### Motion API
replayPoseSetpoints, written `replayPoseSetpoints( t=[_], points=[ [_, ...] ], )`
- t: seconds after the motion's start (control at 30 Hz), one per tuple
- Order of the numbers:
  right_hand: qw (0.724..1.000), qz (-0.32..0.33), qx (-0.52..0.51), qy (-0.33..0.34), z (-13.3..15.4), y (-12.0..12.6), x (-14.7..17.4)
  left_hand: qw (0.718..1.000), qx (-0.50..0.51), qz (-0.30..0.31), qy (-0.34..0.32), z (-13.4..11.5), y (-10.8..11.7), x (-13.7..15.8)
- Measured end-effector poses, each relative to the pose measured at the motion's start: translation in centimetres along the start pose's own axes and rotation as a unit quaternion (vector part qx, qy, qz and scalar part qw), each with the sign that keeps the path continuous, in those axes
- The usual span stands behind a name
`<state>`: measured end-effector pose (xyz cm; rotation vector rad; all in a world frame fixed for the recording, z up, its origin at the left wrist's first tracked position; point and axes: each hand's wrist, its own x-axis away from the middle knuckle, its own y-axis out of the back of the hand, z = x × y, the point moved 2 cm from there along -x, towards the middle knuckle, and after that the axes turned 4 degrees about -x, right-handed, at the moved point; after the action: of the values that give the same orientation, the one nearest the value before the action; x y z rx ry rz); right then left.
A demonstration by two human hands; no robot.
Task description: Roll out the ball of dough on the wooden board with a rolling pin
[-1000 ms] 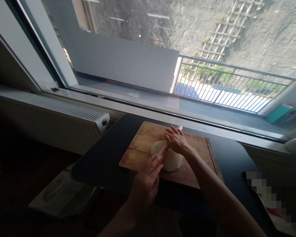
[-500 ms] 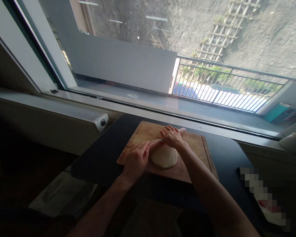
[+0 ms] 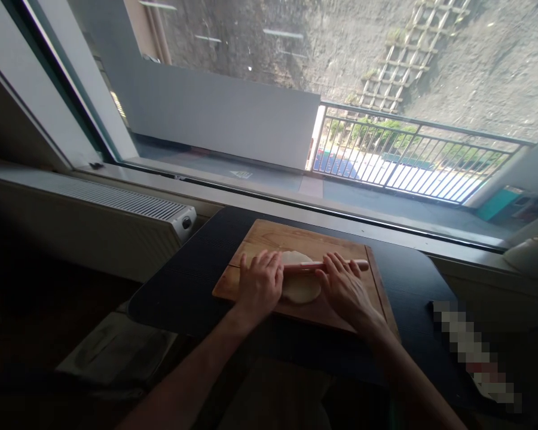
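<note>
A flat, pale round of dough lies on a wooden board. Across it rests a pinkish rolling pin, running nearly level from left to right. My left hand covers the pin's left end, fingers laid over it. On the pin's right part sits my right hand, its fingers bent over the top, and the pin's tip sticks out beyond them. The dough shows both above and below the pin; its left and right edges are partly hidden by my hands.
The board lies on a dark table with rounded corners, against a window sill. A white radiator stands to the left. At the table's right edge is a long blurred-out item. A stool-like seat is at lower left.
The rolling pin has turned from a slant to nearly level. My right hand has come nearer and to the right with it; my left hand has shifted slightly right and away from me.
</note>
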<state>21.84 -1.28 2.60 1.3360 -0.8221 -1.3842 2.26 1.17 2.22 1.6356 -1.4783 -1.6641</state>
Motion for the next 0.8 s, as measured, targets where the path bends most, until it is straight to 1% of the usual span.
replayPoseSetpoints(
  t=[0.07, 0.13, 0.2, 0.27, 0.43, 0.5, 0.57, 0.67, 0.73, 0.8],
  points=[
    [1.000, 0.020, -0.012, 0.001, 0.1, -0.3, -3.7, 1.000, -0.021, -0.001, 0.017, 0.5, -0.7, -2.1],
    [0.999, 0.037, -0.021, 0.011, 0.1, -0.4, -6.6, 0.999, -0.028, 0.003, 0.018, 0.9, -1.0, -3.5],
    [0.999, 0.040, -0.026, 0.018, 0.1, -0.3, -7.4, 0.999, -0.029, 0.010, 0.010, 0.9, -1.0, -3.7],
    [0.999, 0.027, -0.028, 0.015, -0.1, 0.0, -5.7, 0.999, -0.028, 0.017, -0.005, 0.5, -0.5, -2.6],
    [0.999, -0.020, -0.023, 0.018, 0.2, 0.6, 3.5, 0.997, -0.030, 0.017, -0.062, -1.2, 0.9, 1.7],
    [0.999, -0.025, -0.019, 0.021, 0.3, 0.5, 5.3, 0.997, -0.033, 0.014, -0.061, -1.6, 0.5, 1.8],
    [0.999, -0.027, -0.016, 0.011, -0.1, 0.3, 4.8, 0.998, -0.037, 0.023, -0.044, -1.8, -0.5, 0.2],
    [0.999, -0.015, -0.012, -0.026, -1.3, -0.1, 0.8, 0.998, -0.040, 0.049, -0.015, -2.3, -2.5, -4.3],
    [0.999, 0.009, -0.013, -0.042, -2.2, 0.1, -1.7, 0.997, -0.040, 0.061, -0.018, -2.6, -3.4, -7.1],
    [0.999, 0.026, -0.020, -0.044, -2.4, 0.4, -2.4, 0.996, -0.036, 0.072, -0.034, -2.8, -3.5, -8.4]
  ],
)
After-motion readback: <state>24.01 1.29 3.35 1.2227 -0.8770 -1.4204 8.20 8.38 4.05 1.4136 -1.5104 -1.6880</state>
